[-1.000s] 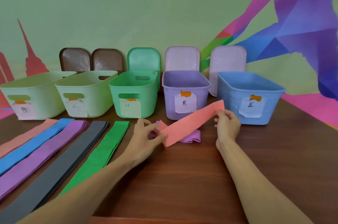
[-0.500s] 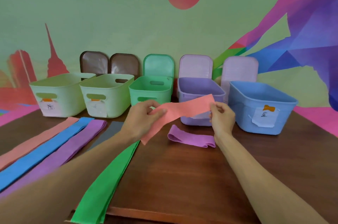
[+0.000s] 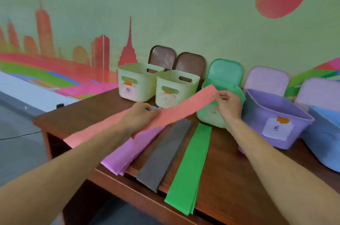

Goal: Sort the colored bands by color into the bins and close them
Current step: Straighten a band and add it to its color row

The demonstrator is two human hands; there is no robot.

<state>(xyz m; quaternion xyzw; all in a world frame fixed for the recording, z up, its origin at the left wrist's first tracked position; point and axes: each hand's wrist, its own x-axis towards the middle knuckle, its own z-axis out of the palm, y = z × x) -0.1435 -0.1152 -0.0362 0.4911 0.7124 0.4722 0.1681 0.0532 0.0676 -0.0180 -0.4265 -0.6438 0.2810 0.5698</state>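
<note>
You have swung the pink band leftward. A second ago it hung in front of the purple bin; now it spans the middle of the frame, running from the front of the green bin down past the second cream bin. Your view has turned left with it, so the blue bin has slid to the right edge. The band is not yet in any bin. The move reads as a search for its proper bin, most likely one of the two cream ones, though their labels are too small to read. All the bins stand open, with their lids leaning on the wall behind.

Your right hand pinches the band's upper end between thumb and fingertips, just in front of the green bin's rim. Your left hand grips the lower part, fingers curled over the top of it, and a short tail hangs beyond. The band is held off the counter, pulled fairly flat between the two hands.

Under it the flat stacks lie side by side on the counter: pink, purple, grey and green. Sorting has barely begun.
</note>
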